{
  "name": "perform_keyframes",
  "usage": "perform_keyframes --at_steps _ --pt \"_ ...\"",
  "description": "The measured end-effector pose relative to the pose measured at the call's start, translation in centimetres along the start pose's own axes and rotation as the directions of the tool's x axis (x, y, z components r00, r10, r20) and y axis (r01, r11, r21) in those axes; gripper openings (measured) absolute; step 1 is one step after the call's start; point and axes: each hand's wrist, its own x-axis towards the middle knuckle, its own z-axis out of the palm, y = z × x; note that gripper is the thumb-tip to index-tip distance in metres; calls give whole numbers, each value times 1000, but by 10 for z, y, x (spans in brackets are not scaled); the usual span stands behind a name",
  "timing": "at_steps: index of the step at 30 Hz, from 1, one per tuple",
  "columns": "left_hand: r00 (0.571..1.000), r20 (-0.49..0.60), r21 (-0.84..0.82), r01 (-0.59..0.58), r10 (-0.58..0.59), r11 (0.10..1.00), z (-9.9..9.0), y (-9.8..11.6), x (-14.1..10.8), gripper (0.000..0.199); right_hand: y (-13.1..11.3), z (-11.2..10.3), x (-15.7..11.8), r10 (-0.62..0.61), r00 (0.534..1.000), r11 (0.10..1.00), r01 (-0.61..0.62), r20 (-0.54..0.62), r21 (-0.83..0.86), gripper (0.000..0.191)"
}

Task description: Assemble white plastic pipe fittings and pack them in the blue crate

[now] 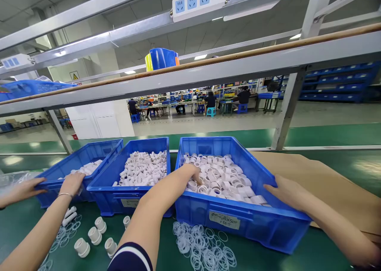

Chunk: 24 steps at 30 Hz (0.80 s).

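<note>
White rings [220, 175] inside the rightmost bin [258, 223] are touched by the half-curled left hand [193, 173], its grip unclear; the bin's right side is clasped by the right hand [284, 189].

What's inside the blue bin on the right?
A heap of white rings lies in the bin, with the left hand at its near left. The heap hides the floor beneath it, and anything buried there cannot be seen.

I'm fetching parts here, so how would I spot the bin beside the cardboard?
On the green table, three blue bins stand side by side. Take the rightmost bin, next to the brown cardboard. Unlike its neighbours, it has the person's left hand among its white rings and the right hand at its rim.
</note>
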Motion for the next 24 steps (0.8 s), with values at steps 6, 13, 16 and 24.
perform_keyframes --at_steps 6,13,16,24 --pt "997 -76 37 2 0 999 6 1 -18 38 1 1 1 2 1000 1000 -2 -9 17 35" --pt "978 -203 18 57 -53 998 7 12 -55 46 -4 -4 -3 10 1000 1000 -10 13 8 36" --pt "967 -238 -3 91 -89 996 5 15 -71 46 -7 -7 -7 13 1000 1000 -13 28 2 39" --pt "975 -204 23 97 -90 995 15 3 -105 35 -14 -12 -13 -4 1000 1000 4 20 -4 38"
